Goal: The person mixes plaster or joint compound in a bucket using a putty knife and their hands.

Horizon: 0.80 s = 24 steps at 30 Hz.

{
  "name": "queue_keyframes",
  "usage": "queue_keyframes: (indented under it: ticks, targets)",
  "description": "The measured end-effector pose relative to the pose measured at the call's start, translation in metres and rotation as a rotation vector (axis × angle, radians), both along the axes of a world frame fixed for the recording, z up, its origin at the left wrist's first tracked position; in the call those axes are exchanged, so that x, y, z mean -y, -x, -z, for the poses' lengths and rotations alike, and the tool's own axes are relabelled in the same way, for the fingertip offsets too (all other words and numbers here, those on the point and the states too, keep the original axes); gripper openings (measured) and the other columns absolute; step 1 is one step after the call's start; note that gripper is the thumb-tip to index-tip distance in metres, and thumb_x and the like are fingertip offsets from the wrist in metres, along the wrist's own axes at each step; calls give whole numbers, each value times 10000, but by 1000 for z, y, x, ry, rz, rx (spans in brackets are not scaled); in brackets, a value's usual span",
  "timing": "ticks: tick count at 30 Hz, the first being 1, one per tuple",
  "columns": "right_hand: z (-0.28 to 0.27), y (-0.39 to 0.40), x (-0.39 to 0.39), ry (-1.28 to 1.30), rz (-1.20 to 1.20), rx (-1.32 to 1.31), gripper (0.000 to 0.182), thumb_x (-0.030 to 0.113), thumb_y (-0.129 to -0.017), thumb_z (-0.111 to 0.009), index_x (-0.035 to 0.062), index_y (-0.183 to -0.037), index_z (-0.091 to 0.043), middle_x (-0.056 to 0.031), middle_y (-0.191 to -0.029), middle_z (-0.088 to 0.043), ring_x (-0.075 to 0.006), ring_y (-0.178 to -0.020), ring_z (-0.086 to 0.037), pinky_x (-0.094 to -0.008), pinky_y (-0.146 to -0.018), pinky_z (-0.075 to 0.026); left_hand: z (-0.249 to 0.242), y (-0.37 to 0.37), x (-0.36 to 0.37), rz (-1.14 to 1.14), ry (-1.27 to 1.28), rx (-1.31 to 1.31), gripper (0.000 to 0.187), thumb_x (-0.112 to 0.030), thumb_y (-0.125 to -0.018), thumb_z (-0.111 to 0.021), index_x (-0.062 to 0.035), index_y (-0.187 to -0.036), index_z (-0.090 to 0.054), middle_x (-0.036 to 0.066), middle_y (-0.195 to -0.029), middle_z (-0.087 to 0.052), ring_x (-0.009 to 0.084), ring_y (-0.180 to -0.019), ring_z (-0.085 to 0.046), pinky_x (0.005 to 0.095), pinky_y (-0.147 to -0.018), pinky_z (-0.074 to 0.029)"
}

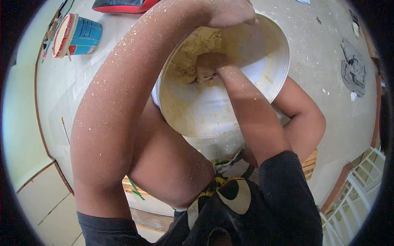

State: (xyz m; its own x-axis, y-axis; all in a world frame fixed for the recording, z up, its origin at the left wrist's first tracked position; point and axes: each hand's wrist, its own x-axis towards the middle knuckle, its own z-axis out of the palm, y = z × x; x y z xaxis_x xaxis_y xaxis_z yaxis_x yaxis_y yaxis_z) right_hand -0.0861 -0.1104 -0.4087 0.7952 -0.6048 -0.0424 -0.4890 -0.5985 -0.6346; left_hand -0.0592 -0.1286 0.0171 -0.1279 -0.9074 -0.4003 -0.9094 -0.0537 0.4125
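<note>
My left hand clamps the far rim of the large white plastic bucket, which sits tilted toward me between my knees on the floor. My right hand is deep inside, grip closed on yellowish paste residue (fingers partly hidden). Best practice, I judge: keep the rim steady and scrape wall to base.
</note>
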Motion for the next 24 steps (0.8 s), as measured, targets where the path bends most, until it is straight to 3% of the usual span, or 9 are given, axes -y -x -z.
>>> queue_keyframes:
  ticks: [9,11,12,14,15,17,20,21,24]
  targets:
    - [37,-3,-11,8,121,122,221,173,-728,-666,45,-897,-729,-190,-891,-712,-365,-814,-678,-452,-745,-514,11,-2,3,41,17,46,526,-311,-951,-496,128,-1239,-532,326,-1289,-517,405,-1209,-519,377,-1043,-404]
    - [32,-6,-51,21,157,144,220,173,-730,-665,45,-897,-729,-189,-890,-712,-366,-811,-678,-453,-743,-514,37,-14,10,365,281,204,518,-320,-948,-502,112,-1230,-551,320,-1310,-507,394,-1230,-507,377,-1053,-395]
    - [-21,23,-33,29,161,145,220,173,-730,-665,45,-897,-729,-189,-890,-712,-366,-811,-678,-453,-743,-514,37,-15,11,369,288,206,518,-320,-948,-502,112,-1230,-551,320,-1310,-507,394,-1230,-507,377,-1053,-395]
    - [-148,20,-18,-228,-518,-499,235,159,-778,-596,40,-937,-722,-186,-959,-714,-378,-849,-678,-461,-748,-510,35,-14,6,316,332,208,508,-322,-927,-525,93,-1217,-573,321,-1258,-548,373,-1214,-529,377,-1033,-406]
    - [-150,23,-15,-238,-526,-498,235,159,-778,-596,40,-937,-722,-186,-959,-714,-378,-849,-678,-461,-748,-510,31,-12,4,311,321,205,508,-322,-927,-525,93,-1217,-573,321,-1258,-548,373,-1214,-529,377,-1033,-406]
    - [-162,30,0,-721,-377,-588,203,131,-771,-563,28,-867,-708,-188,-917,-708,-335,-783,-676,-447,-670,-513,-9,9,1,-40,-36,29,508,-316,-913,-540,86,-1222,-574,306,-1236,-573,359,-1205,-541,378,-1024,-408]
    - [-215,36,-19,-584,-265,-291,135,129,-742,-596,12,-741,-664,-161,-758,-672,-280,-613,-623,-407,-558,-490,13,-2,6,-55,67,-42,511,-319,-910,-549,75,-1235,-571,283,-1254,-574,360,-1200,-544,375,-1027,-408]
    - [-94,4,-30,-135,-485,-425,141,146,-748,-616,18,-691,-616,-132,-688,-626,-229,-517,-547,-380,-489,-449,13,-5,7,-50,42,-63,511,-347,-898,-566,-7,-1278,-575,273,-1231,-593,346,-1182,-563,366,-1017,-416]
    - [-173,18,-12,-415,-560,-509,170,161,-767,-630,-5,-739,-650,-158,-751,-658,-241,-560,-577,-400,-530,-461,17,-10,-1,-22,185,5,550,-422,-901,-591,-7,-1262,-593,203,-1196,-639,285,-1118,-609,336,-998,-429]
